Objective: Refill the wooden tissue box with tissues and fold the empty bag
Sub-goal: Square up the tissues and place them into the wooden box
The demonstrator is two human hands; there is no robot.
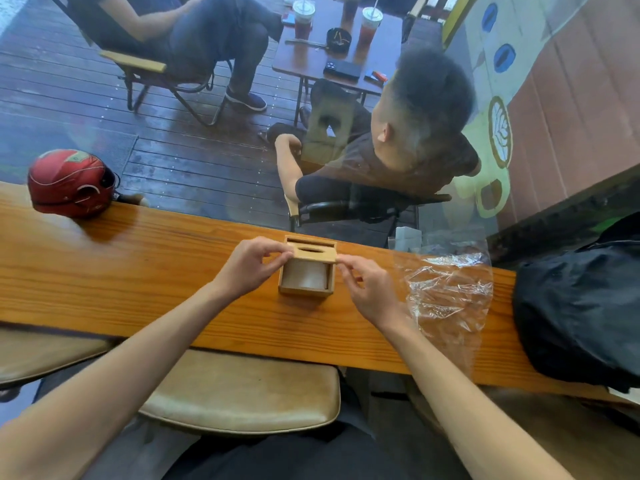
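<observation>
A small wooden tissue box (304,291) stands on the long wooden counter (138,268), with white tissues (309,277) showing inside its open part. Its slotted wooden lid (315,253) lies partway across the top of the box. My left hand (254,265) pinches the lid's left end and my right hand (367,289) pinches its right end. The empty clear plastic bag (450,296) lies crumpled on the counter to the right of my right hand.
A red helmet (71,183) sits at the counter's far left and a black bag (581,313) at its right end. A glass pane runs along the counter's far edge, with people seated outside. A cushioned stool (242,393) stands below the counter.
</observation>
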